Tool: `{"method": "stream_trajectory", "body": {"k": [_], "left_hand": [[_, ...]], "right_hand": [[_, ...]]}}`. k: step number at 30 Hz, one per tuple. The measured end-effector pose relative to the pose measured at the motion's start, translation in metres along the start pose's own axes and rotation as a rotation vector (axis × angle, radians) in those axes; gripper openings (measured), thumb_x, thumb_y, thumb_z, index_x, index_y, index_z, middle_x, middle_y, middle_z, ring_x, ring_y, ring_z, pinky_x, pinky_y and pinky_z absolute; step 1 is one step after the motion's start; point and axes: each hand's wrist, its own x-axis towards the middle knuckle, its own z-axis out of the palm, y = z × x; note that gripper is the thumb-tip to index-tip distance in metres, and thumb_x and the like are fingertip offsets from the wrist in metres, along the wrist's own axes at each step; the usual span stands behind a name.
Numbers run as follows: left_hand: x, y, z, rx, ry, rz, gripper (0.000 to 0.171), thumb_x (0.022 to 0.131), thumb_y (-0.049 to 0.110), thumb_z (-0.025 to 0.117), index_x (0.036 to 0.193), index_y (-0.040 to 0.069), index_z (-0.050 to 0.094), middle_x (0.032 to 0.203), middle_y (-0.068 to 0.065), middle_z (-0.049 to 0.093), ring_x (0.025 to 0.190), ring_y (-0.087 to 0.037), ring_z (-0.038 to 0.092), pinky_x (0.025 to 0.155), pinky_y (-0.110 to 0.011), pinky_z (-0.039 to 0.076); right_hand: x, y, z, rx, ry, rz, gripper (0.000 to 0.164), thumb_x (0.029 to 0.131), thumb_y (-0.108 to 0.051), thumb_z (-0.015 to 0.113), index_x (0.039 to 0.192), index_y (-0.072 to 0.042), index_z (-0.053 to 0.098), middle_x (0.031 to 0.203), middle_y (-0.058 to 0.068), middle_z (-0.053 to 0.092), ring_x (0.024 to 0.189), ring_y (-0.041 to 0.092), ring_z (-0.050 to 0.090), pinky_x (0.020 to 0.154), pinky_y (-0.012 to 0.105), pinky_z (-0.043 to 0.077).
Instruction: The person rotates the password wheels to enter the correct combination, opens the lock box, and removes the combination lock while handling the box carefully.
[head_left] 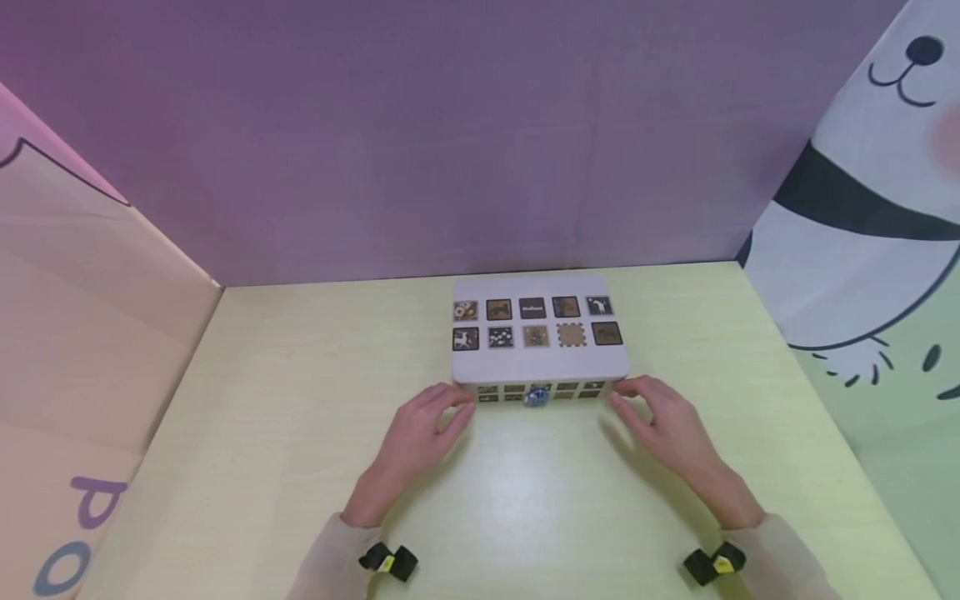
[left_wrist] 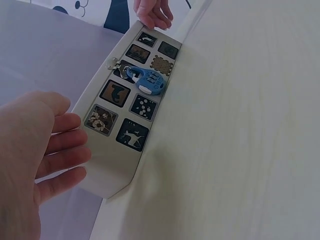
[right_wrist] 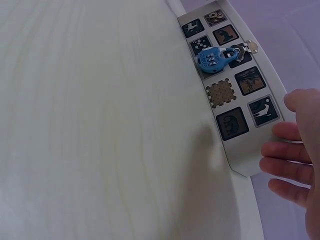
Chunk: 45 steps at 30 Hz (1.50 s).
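A white box (head_left: 534, 364) with rows of small square pictures on its lid and front lies flat on the table. From the clasp at the middle of its front hangs a blue combination padlock (left_wrist: 151, 81), its number dials showing in both wrist views. My left hand (head_left: 422, 429) is at the box's left front corner, fingers loosely bent and fingertips right at the side. At the opposite front corner, my right hand (head_left: 670, 425) mirrors it, thumb and fingers apart. Neither hand is curled round the box, and the padlock hangs between them, away from both.
The pale wooden table (head_left: 300, 375) carries the box near its back edge. Behind stands a purple wall (head_left: 420, 150). Printed panels flank both sides, a pinkish one (head_left: 90, 317) at left and one with a cartoon animal (head_left: 862, 275) at right. Each wrist wears a black band.
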Motion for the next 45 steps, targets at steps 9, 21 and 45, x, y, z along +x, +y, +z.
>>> {"method": "stream_trajectory", "body": {"k": [9, 21, 45], "left_hand": [[0.001, 0.007, 0.003, 0.002, -0.053, -0.041, 0.018, 0.098, 0.018, 0.07, 0.109, 0.005, 0.074, 0.106, -0.007, 0.075, 0.098, -0.022, 0.072, 0.087, -0.035, 0.063], [0.0, 0.009, 0.011, -0.011, -0.087, -0.052, 0.019, 0.099, 0.02, 0.069, 0.111, 0.005, 0.074, 0.107, -0.006, 0.074, 0.099, -0.021, 0.072, 0.089, -0.035, 0.063], [0.002, 0.02, 0.019, -0.045, -0.19, -0.151, 0.03, 0.103, 0.028, 0.065, 0.123, 0.006, 0.069, 0.12, -0.008, 0.072, 0.108, -0.023, 0.07, 0.096, -0.037, 0.06]], "right_hand": [[0.001, -0.004, 0.006, 0.009, -0.046, -0.012, 0.019, 0.093, -0.01, 0.074, 0.111, -0.004, 0.07, 0.106, 0.01, 0.075, 0.098, 0.029, 0.071, 0.085, 0.05, 0.061], [0.001, -0.008, 0.014, 0.01, -0.102, 0.004, 0.023, 0.096, -0.013, 0.071, 0.115, -0.001, 0.068, 0.108, 0.013, 0.074, 0.1, 0.031, 0.07, 0.088, 0.051, 0.061], [0.006, -0.019, 0.028, 0.08, -0.18, -0.041, 0.027, 0.097, -0.011, 0.07, 0.12, 0.002, 0.066, 0.113, 0.014, 0.073, 0.102, 0.031, 0.071, 0.091, 0.049, 0.061]]}}
